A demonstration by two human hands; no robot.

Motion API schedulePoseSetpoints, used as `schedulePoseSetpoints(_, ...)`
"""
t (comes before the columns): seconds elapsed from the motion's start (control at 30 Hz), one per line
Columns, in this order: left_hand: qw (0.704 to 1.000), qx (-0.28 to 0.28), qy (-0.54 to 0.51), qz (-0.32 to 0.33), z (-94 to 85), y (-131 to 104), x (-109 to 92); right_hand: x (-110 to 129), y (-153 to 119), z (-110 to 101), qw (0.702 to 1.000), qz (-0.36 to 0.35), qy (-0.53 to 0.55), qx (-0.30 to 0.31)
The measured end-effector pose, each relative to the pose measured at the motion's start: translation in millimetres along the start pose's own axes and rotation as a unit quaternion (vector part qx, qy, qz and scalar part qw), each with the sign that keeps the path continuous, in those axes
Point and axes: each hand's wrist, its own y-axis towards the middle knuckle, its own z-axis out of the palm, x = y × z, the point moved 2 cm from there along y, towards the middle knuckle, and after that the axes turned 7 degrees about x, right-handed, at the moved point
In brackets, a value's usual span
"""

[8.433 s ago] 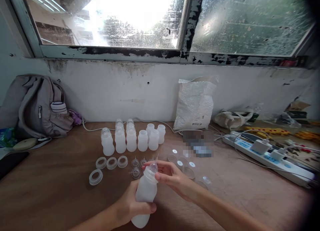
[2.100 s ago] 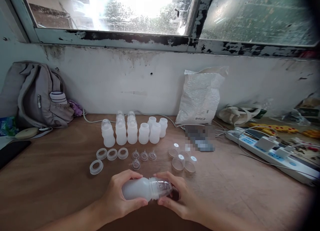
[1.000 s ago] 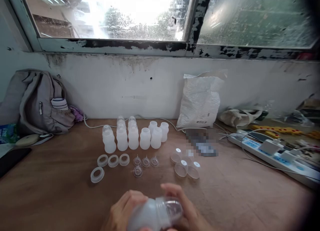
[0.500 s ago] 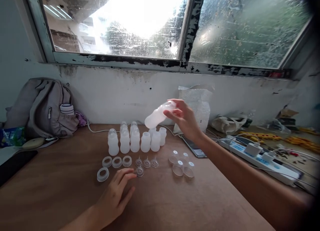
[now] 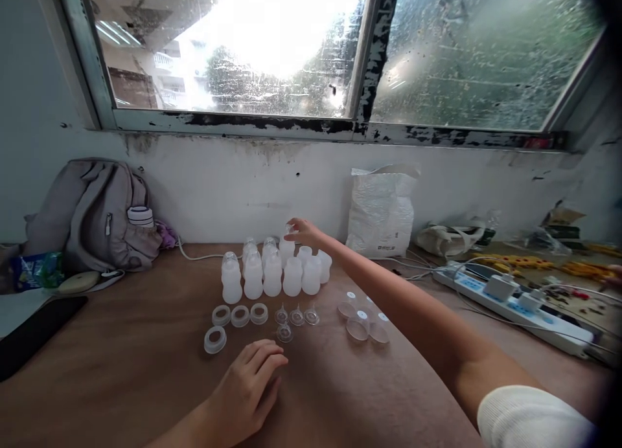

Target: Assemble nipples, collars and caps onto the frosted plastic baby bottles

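My right hand [image 5: 302, 231] grips the top of a capped milky bottle [image 5: 286, 252], which stands upright at the back of the bottle group. To its left are several capped bottles [image 5: 232, 281]; in front and to the right, several bottles without caps [image 5: 292, 278]. My left hand [image 5: 255, 383] rests on the table with fingers slightly bent and apart, holding nothing. Just beyond its fingertips lie several clear nipples [image 5: 284, 333]. White rings [image 5: 215, 339] lie to the left of them. Clear domed caps [image 5: 358, 326] lie on the right, partly behind my right forearm.
A grey backpack [image 5: 100, 215] is at the left, near a black flat object [image 5: 41, 335]. A white plastic bag [image 5: 381, 212] stands against the wall. At the right are a power strip [image 5: 515, 309], cables and a pale pouch [image 5: 449, 239].
My right hand has moved left and away from me, bringing the tilted bottle upright among the back bottles. The view has shifted slightly. My left hand stays near the nipples.
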Motion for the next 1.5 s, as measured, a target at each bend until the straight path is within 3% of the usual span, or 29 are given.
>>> schedulePoseSetpoints(0.27, 1.000, 0.011, -0.006, 0.008, -1.3, 1.4, -3.4, -0.6, -11.1, 14.8, 0.997, 0.000, -0.007, 0.080)
schedulePoseSetpoints(0.77, 0.999, 0.024, -0.028, -0.014, 0.8, 4.5, -3.3, -5.5, -17.6, 15.4, 0.997, -0.019, 0.010, 0.081)
schedulePoseSetpoints(0.93, 0.999, 0.036, -0.025, -0.022, 1.8, 5.7, -5.9, -1.4, -29.4, 1.2, 0.999, -0.043, 0.008, 0.027)
schedulePoseSetpoints(1.07, 0.999, 0.045, -0.003, -0.006, 0.0, 5.1, -7.5, 16.4, -65.8, -0.3, 0.995, -0.080, -0.008, -0.058)
schedulePoseSetpoints(1.13, 0.998, 0.051, 0.027, 0.008, -3.6, 1.4, -4.7, 26.1, -96.4, 11.5, 0.992, -0.117, -0.016, -0.049)
schedulePoseSetpoints(1.2, 0.996, 0.051, 0.077, 0.010, -10.1, -5.0, 3.0, 33.2, -129.9, 32.7, 0.981, -0.184, -0.058, 0.008)
schedulePoseSetpoints(1.3, 0.984, 0.025, 0.175, -0.033, -24.6, -18.0, 23.6, 31.7, -168.0, 69.4, 0.975, -0.166, -0.137, 0.064)
schedulePoseSetpoints(1.4, 0.965, 0.008, 0.244, -0.096, -37.7, -29.9, 45.8, 26.1, -180.8, 97.2, 0.979, -0.113, -0.159, 0.061)
schedulePoseSetpoints(1.5, 0.959, 0.012, 0.253, -0.128, -41.9, -36.2, 57.8, 23.7, -178.0, 110.1, 0.984, -0.102, -0.138, 0.051)
